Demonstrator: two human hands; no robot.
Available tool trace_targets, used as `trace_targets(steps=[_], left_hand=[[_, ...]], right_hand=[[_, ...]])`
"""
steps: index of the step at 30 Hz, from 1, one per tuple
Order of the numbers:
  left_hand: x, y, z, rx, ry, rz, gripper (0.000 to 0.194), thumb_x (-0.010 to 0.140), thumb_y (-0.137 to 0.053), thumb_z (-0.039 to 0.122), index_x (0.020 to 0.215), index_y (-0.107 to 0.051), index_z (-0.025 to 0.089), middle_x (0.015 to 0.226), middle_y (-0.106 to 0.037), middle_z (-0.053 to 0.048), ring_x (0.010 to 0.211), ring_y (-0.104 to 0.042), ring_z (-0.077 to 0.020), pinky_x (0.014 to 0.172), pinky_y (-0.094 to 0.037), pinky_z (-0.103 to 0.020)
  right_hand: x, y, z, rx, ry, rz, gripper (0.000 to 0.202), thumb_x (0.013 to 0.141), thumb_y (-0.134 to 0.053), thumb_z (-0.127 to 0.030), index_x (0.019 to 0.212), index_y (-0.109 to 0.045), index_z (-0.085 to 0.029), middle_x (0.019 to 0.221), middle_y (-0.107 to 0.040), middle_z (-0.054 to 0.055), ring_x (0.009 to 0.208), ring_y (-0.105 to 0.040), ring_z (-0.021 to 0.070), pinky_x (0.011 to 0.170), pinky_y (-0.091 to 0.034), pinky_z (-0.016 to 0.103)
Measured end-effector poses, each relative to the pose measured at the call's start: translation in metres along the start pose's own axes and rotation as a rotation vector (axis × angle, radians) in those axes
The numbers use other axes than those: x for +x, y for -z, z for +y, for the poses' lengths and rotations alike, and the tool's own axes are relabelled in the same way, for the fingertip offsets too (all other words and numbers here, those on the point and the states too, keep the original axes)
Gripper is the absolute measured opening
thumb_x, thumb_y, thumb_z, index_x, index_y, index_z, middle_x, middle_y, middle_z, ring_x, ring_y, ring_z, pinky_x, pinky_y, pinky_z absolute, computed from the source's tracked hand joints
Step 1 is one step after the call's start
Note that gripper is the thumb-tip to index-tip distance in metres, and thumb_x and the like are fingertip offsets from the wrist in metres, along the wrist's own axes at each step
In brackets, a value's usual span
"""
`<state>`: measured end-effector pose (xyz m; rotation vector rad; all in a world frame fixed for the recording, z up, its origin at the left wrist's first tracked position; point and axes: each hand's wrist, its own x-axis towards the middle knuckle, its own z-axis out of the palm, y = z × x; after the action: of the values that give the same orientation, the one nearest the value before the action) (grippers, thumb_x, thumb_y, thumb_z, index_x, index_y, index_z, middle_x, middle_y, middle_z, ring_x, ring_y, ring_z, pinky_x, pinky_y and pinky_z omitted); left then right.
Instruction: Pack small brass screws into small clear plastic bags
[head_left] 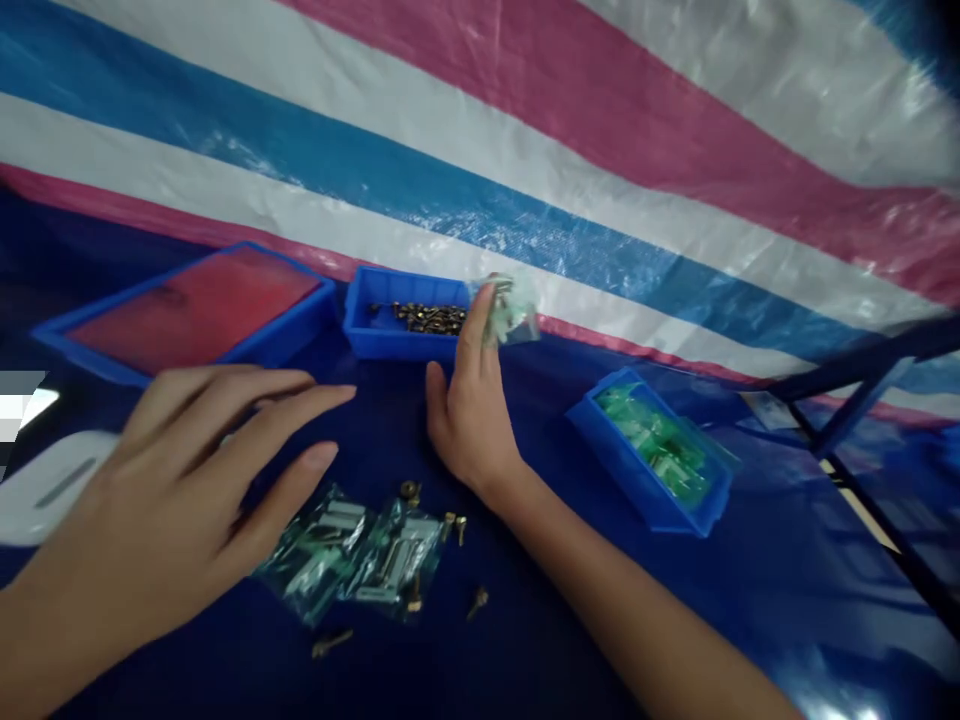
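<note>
The right hand (474, 425), just on the wearer's side of the screw bin (405, 346) and the nearer hand, has its thumb apart and a clear packet (513, 310) at its fingertips by the bin's right end; its grip is hidden, the packet's long axis too blurred to tell. The left hand (191, 475), loosely open with nothing visibly held, hangs front-left of the bin over the worktop (525, 660)

Site: workshop-type area. Evid.: blue bin (405, 347) w/ small metal parts (433, 319), ctr.; bagged hdwe. (401, 552), lower ctr.; striped sheeting (390, 140), upper frame.
</note>
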<state>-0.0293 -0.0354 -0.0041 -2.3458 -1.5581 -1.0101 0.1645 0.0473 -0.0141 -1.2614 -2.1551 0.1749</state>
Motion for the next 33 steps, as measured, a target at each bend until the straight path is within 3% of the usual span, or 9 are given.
trace_targets(steps=[4,10,12,15,17,19,21,25,33], left_hand=[[0.006,0.005,0.006,0.147,-0.028,-0.041,0.039,0.09,-0.051,0.034,0.127,-0.056,0.024,0.115,-0.058,-0.005,0.108,-0.051,-0.0251,0.099,-0.042,-0.046],[0.009,0.003,0.017,0.114,-0.159,0.049,0.041,0.086,-0.057,0.028,0.127,-0.055,0.025,0.113,-0.061,-0.005,0.107,-0.054,-0.0242,0.097,-0.045,-0.045],[0.021,0.004,0.039,0.085,-0.271,0.04,0.042,0.084,-0.059,0.024,0.126,-0.055,0.024,0.116,-0.061,-0.006,0.11,-0.054,-0.0246,0.097,-0.046,-0.044],[0.052,-0.003,0.091,-0.012,-0.525,-0.134,0.037,0.088,-0.053,0.019,0.125,-0.055,0.019,0.117,-0.06,-0.007,0.113,-0.052,-0.0218,0.098,-0.045,-0.037],[0.075,-0.02,0.13,-0.071,-0.658,-0.271,0.034,0.091,-0.047,0.02,0.124,-0.055,0.02,0.121,-0.059,-0.006,0.114,-0.052,-0.021,0.098,-0.044,-0.036],[0.095,-0.045,0.16,-0.088,-0.694,-0.299,0.034,0.093,-0.044,0.017,0.125,-0.053,0.02,0.123,-0.057,-0.006,0.113,-0.052,-0.0205,0.095,-0.045,-0.034],[0.108,-0.072,0.178,-0.062,-0.729,-0.312,0.032,0.091,-0.045,0.013,0.122,-0.054,0.019,0.118,-0.058,-0.007,0.109,-0.053,-0.0213,0.089,-0.046,-0.034],[0.116,-0.102,0.183,0.032,-0.787,-0.295,0.02,0.09,-0.044,0.008,0.094,-0.061,0.017,0.096,-0.061,-0.006,0.098,-0.054,-0.0236,0.076,-0.047,-0.036],[0.119,-0.098,0.148,0.182,-0.598,-0.255,0.02,0.09,-0.044,0.009,0.095,-0.062,0.017,0.095,-0.063,-0.008,0.1,-0.055,-0.0259,0.068,-0.048,-0.036]], right_hand=[[-0.002,-0.003,-0.002,-0.18,0.039,-0.119,0.077,0.092,-0.032,-0.017,0.147,0.021,-0.014,0.159,-0.011,0.009,0.146,-0.006,0.0254,0.117,-0.004,0.055],[-0.003,-0.001,-0.003,-0.272,0.061,-0.087,0.065,0.094,-0.032,-0.023,0.152,-0.004,-0.014,0.158,-0.017,0.005,0.146,-0.003,0.0217,0.117,-0.002,0.053],[-0.002,-0.002,-0.001,-0.268,0.076,-0.084,0.063,0.094,-0.032,-0.024,0.152,-0.008,-0.015,0.158,-0.019,0.005,0.146,-0.003,0.0207,0.117,-0.004,0.054],[-0.001,-0.005,0.001,-0.26,0.063,-0.061,0.062,0.093,-0.033,-0.023,0.152,-0.012,-0.017,0.157,-0.021,0.003,0.146,-0.004,0.0189,0.117,-0.004,0.054],[-0.001,-0.004,-0.001,-0.247,0.04,-0.029,0.062,0.093,-0.034,-0.024,0.151,-0.014,-0.018,0.156,-0.024,0.002,0.146,-0.005,0.0182,0.118,-0.003,0.053],[-0.003,-0.001,-0.003,-0.223,0.039,-0.014,0.063,0.092,-0.036,-0.025,0.151,-0.016,-0.018,0.156,-0.026,0.002,0.146,-0.006,0.0182,0.118,-0.003,0.051],[-0.004,0.002,-0.005,-0.196,0.053,-0.015,0.063,0.092,-0.038,-0.024,0.151,-0.017,-0.018,0.155,-0.026,0.002,0.146,-0.007,0.0185,0.118,-0.004,0.051],[-0.004,0.003,-0.005,-0.16,0.059,-0.004,0.064,0.091,-0.039,-0.022,0.151,-0.017,-0.017,0.155,-0.027,0.004,0.146,-0.008,0.0198,0.118,-0.004,0.051],[-0.001,-0.005,-0.003,-0.143,0.023,-0.004,0.07,0.087,-0.043,-0.016,0.151,-0.014,-0.019,0.155,-0.028,0.003,0.145,-0.013,0.0188,0.119,-0.006,0.048]])
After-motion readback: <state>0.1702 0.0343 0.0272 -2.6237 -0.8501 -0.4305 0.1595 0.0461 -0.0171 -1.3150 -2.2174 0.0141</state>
